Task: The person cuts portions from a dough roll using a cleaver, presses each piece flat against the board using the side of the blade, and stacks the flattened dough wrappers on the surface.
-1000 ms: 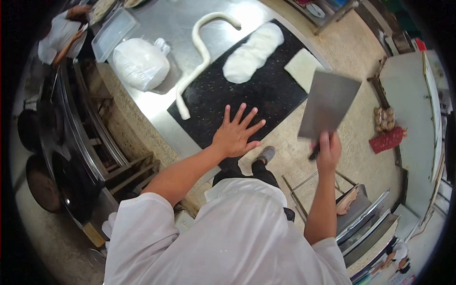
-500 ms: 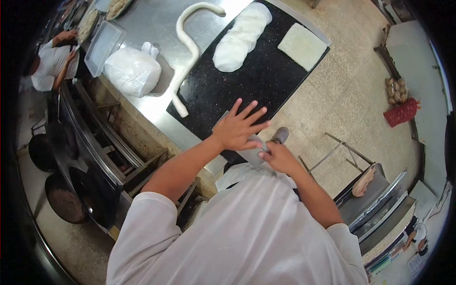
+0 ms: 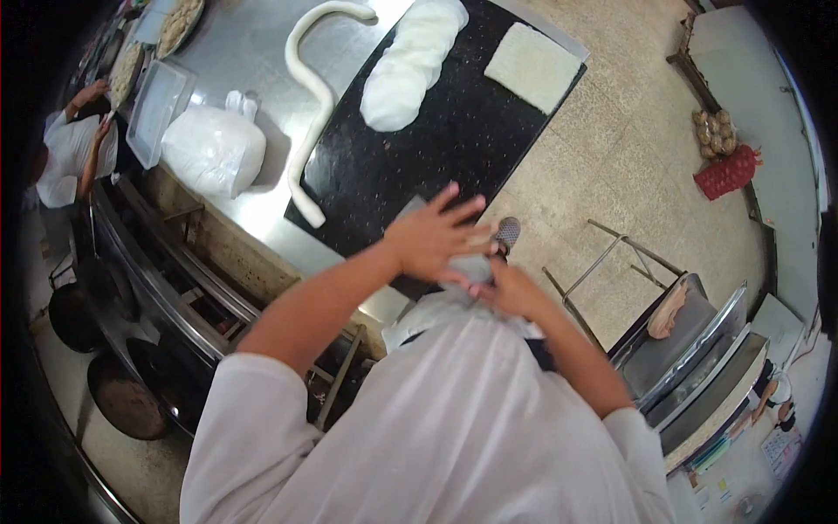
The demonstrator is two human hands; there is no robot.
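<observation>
My left hand [image 3: 436,240] lies spread over the cleaver [image 3: 471,265], at the near edge of the black board [image 3: 428,166]. The cleaver's handle is in my right hand [image 3: 504,290], whose fingers are partly hidden. Only parts of the blade show around my left hand. A long rope of white dough [image 3: 305,148] curves along the board's left side and onto the steel table. Flattened, overlapping rounds of dough [image 3: 410,65] rest on the board's far part. At its far right corner is a flat, pale square slab [image 3: 533,68].
On the steel table [image 3: 253,52] are a full white plastic bag [image 3: 214,150] and a clear container [image 3: 161,109]. Another person [image 3: 78,148] stands at the far left. Pans [image 3: 127,397] are at lower left, a metal-legged stand [image 3: 620,240] at right.
My right hand has brought the cleaver from the right side down to the board's near edge, under my left hand. The view has shifted, and the table's things appear further left.
</observation>
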